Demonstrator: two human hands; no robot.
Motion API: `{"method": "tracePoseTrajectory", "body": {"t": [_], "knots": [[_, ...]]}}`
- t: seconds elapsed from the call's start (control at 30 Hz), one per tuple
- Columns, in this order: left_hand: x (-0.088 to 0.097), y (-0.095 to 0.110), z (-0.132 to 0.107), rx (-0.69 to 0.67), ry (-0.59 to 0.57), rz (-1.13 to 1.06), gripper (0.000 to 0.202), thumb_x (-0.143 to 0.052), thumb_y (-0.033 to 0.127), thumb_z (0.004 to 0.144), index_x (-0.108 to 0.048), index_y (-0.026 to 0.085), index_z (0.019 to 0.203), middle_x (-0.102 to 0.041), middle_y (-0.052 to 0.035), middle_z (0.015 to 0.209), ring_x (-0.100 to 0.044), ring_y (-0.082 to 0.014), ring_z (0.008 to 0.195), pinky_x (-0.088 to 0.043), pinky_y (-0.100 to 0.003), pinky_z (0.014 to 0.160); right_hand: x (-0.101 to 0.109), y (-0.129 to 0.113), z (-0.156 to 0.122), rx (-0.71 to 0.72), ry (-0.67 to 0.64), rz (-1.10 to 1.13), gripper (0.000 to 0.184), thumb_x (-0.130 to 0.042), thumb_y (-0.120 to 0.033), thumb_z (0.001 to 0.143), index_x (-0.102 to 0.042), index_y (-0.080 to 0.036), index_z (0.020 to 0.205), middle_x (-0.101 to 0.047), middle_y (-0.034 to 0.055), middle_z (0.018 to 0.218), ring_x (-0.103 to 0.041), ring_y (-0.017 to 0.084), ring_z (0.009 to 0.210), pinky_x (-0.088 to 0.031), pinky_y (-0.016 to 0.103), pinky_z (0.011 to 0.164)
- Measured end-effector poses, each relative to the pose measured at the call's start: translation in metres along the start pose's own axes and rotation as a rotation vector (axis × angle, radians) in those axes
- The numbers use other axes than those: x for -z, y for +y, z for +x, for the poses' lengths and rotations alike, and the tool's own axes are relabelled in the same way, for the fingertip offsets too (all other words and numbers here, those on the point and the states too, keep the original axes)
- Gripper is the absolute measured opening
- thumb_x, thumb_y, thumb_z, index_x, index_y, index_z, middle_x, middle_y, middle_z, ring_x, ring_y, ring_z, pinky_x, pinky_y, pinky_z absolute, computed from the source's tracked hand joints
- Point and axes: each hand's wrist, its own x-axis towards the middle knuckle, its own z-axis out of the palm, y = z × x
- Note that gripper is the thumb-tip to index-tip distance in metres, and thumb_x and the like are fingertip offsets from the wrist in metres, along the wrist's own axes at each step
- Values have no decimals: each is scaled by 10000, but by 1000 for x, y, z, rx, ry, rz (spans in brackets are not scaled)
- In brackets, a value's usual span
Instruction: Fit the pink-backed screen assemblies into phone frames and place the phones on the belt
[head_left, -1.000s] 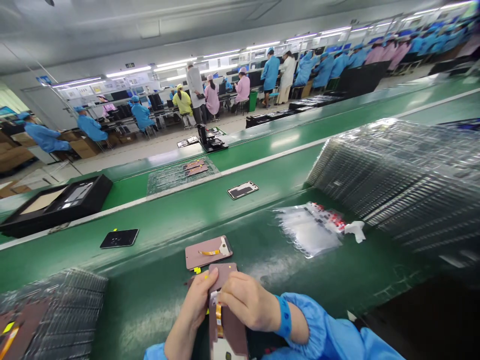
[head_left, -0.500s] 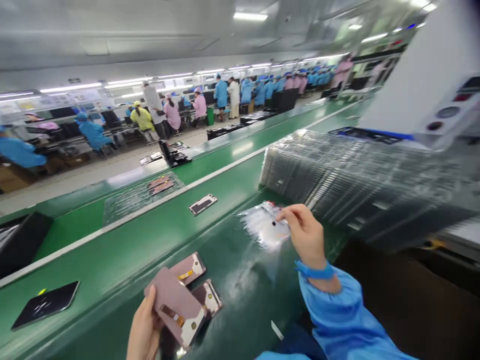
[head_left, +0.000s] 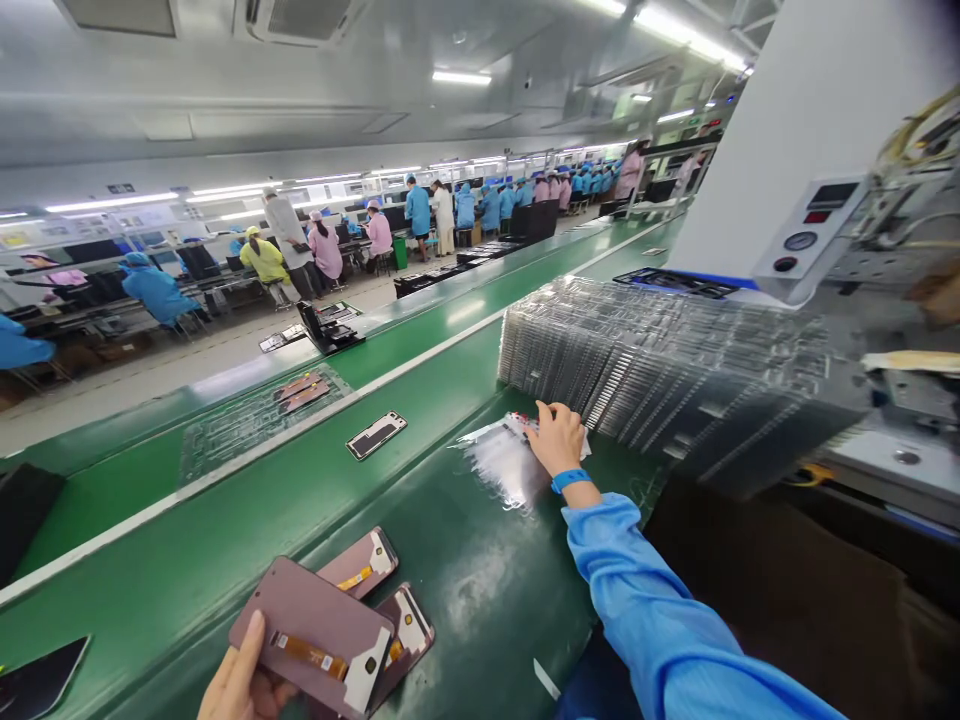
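Observation:
My left hand [head_left: 244, 675] grips a phone display panel [head_left: 319, 625] at its left edge. The panel has a mauve back, an orange flex cable and a white strip at one end. Partly beneath it, two similar panels lie on the green mat: an upper panel [head_left: 379, 555] and a lower panel [head_left: 415, 625]. Farther off, my right hand [head_left: 559, 437] rests at the right side of a fanned pile of clear film sheets [head_left: 506, 462] with red tabs. Its fingers are bent and apart; the fingertips touch the pile, and I see nothing held in them.
Tightly stacked clear plastic trays [head_left: 645, 350] stand behind my right hand, below a white machine [head_left: 795, 240]. A phone frame [head_left: 376, 435] lies on the green conveyor [head_left: 435, 380]. At the lower left is a dark screen [head_left: 45, 680]. Several people work at benches beyond.
My right hand has gone from pinching a film piece with a black mark above the pile to resting on it with fingers apart. My left hand still holds the panel, now lying flatter.

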Motion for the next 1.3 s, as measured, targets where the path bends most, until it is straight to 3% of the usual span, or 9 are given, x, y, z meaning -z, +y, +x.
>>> {"method": "tracePoseTrajectory", "body": {"t": [0.07,0.17,0.3,0.43,0.6,0.83,0.93,1.07,1.3], "knots": [[-9,8,1,-20,-23,-8,284,-688,241,813,-628,183,1084,-752,-42,871,-719,-209,732,-609,-278,576,-11,-19,-16,55,-112,99,546,-557,-372,883,-512,-87,1346,-300,239,1464,-129,395,1386,-135,569,1114],[-33,13,12,20,-97,-59,329,-769,241,715,-648,147,1006,-748,-69,866,-714,-227,724,-617,-316,615,-41,-54,-60,159,-513,314,654,-513,-729,848,-662,-127,1055,-586,182,1167,-499,316,1151,-384,463,1013],[-75,1,29,42,-365,-66,436,-834,408,669,-626,139,942,-705,-37,765,-659,-157,625,-570,-257,602,-82,-92,-134,203,-1062,593,1043,1,-972,734,-620,-134,721,-627,120,759,-614,200,683,-507,338,663],[-112,-15,55,-97,-650,313,540,-529,685,846,-592,159,949,-553,16,545,-502,-123,430,-465,-260,500,-96,-96,-163,-272,-1482,1227,905,-352,-949,746,-638,-127,995,-650,150,947,-606,181,746,-487,290,652],[-130,-11,149,-314,-474,653,518,-643,561,795,-678,113,1052,-687,-168,1080,-637,-300,1059,-480,-403,956,-104,-73,-137,-718,-1338,1535,817,-381,-820,863,-562,-116,1236,-628,158,1129,-557,138,709,-438,242,574],[-100,-15,257,-435,-109,1055,1013,-834,320,631,-337,162,1501,-180,-220,1611,-52,-413,1506,-29,-644,1174,-118,-50,-121,-840,-1238,1595,714,-488,-727,890,-557,-118,1256,-652,127,1120,-613,149,780,-471,247,608],[-84,-22,263,-464,-140,1067,785,-773,348,716,-460,221,1424,-402,-159,1530,-166,-378,1494,29,-664,1161,-119,-47,-121,-865,-1217,1590,721,-406,-723,927,-545,-112,1285,-658,123,1126,-637,163,777,-493,265,595],[-66,-17,255,-559,-150,931,628,-764,392,708,-577,175,1267,-516,-156,1405,-413,-313,1357,-202,-494,1199,-116,-50,-121,-873,-1223,1556,752,-331,-726,951,-546,-81,1272,-661,146,1105,-650,181,766,-512,290,575],[-24,27,201,-495,-7,303,787,-682,566,692,-375,231,1334,-521,-109,1183,-570,-280,1159,-529,-437,924,-108,-59,-125,-850,-1190,1532,713,-265,-689,996,-555,-104,1284,-671,142,1090,-652,185,734,-519,287,522]]}}
